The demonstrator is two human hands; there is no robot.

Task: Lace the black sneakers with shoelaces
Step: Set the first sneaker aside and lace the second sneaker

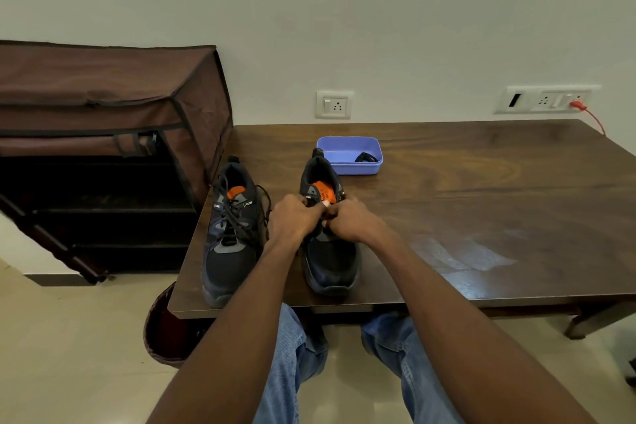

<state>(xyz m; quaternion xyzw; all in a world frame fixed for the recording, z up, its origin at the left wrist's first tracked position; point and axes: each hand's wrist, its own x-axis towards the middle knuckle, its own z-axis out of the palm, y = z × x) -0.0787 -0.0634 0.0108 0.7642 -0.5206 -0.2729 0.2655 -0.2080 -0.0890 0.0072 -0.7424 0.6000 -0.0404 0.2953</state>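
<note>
Both hands curl over the upper eyelets of the right-hand sneaker — my left hand and right hand seem to pinch something there, probably a lace, though my fingers hide it and I cannot tell for sure. That shoe stands near the table's front edge; the laced sneaker sits just beside it, and the lilac tray lies behind. Pull unevenly and one end could slip out of its eyelet — or the shoe could slide toward the edge.
</note>
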